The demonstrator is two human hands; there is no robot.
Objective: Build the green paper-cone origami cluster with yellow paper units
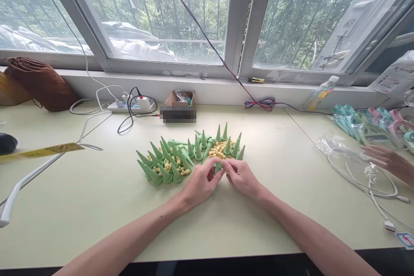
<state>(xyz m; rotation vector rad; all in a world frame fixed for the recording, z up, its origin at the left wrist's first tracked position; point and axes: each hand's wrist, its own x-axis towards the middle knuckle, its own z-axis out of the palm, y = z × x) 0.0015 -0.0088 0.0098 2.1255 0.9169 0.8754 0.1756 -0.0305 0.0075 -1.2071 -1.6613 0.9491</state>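
Note:
My left hand [204, 177] is closed around a green plastic spike [218, 167], its narrow tip pointing down below my fingers. Pinched at the top of that spike, my right hand [241, 177] meets the left; whatever small part sits between its fingertips is too hidden to make out. Just beyond both hands lies a heap of small yellow fittings [217, 149], with several green spikes standing around it. To the left a cluster of green spikes [165, 175] stands points up, with yellow fittings among them.
A small cardboard box [179, 99] stands behind the spikes, beside a power strip [129, 105] with cables. At right, another person's hand [388, 159] is near white cables [362, 181] and pastel plastic clips [371, 125]. A bottle [323, 92] leans by the window.

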